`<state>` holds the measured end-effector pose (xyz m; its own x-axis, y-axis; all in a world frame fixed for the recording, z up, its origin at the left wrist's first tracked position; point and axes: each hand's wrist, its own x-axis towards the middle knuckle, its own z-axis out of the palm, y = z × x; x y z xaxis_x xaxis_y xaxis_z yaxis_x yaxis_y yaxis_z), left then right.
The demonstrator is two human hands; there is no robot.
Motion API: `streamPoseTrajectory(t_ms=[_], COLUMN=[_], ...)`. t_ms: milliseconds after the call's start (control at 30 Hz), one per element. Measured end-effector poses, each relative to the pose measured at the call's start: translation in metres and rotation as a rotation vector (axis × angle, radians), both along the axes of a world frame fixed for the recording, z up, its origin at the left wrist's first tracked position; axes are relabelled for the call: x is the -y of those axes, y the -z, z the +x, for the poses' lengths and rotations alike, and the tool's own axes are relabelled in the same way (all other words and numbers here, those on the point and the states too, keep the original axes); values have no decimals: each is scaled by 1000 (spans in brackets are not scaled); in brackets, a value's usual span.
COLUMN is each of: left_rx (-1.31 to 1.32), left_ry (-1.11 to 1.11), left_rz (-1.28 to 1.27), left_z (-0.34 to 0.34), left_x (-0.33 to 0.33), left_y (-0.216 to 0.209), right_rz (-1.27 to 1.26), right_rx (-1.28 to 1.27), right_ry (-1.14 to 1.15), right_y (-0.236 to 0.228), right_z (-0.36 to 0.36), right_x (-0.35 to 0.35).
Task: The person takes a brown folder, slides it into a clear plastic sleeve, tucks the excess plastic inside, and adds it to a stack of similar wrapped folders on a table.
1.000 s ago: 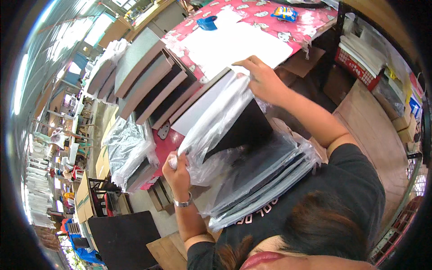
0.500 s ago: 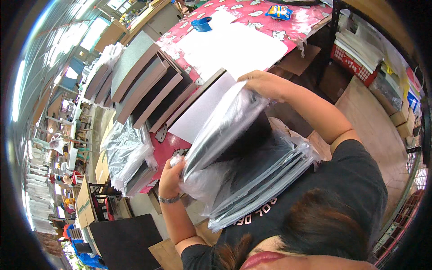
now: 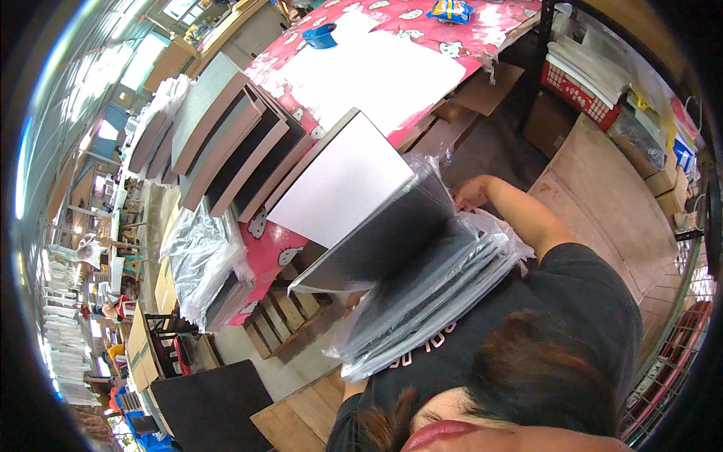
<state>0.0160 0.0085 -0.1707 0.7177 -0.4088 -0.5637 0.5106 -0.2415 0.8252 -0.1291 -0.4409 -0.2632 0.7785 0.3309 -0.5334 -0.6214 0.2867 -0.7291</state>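
Note:
A dark flat panel [image 3: 384, 233] in a clear plastic sleeve lies tilted on a stack of similar plastic-wrapped panels [image 3: 437, 294] right in front of my chest. My right hand [image 3: 470, 197] grips the panel's far right edge, at the plastic. My left hand is hidden under the near left corner of the stack; only its forearm [image 3: 349, 387] shows below. A white board [image 3: 343, 181] leans just beyond the dark panel.
Several grey and brown boards [image 3: 226, 143] lean in a row on a table with a red patterned cloth [image 3: 271, 252]. A white sheet [image 3: 376, 71] and a blue tape roll [image 3: 321, 35] lie further back. A plastic-wrapped pile [image 3: 199, 256] sits left, a wooden pallet [image 3: 282, 324] below, a red basket [image 3: 576, 87] right.
The dark sleeved panel has come down from its raised, steep tilt onto the stack. My right hand moved right and nearer with its edge. My left hand dropped out of sight under it.

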Motion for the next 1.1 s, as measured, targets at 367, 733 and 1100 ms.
streamPoseTrajectory(t_ms=[367, 733, 1100], left_rx=[844, 454, 735], left_ry=[-700, 136, -117], left_rz=[-59, -762, -468], left_z=[51, -13, -9], left_x=[-53, 103, 116], left_y=[-120, -218, -220], right_rz=[-310, -422, -400], right_rx=[553, 1135, 929], right_ry=[-802, -28, 205], right_y=[-186, -296, -312], right_z=[50, 93, 97], right_x=[-106, -155, -142])
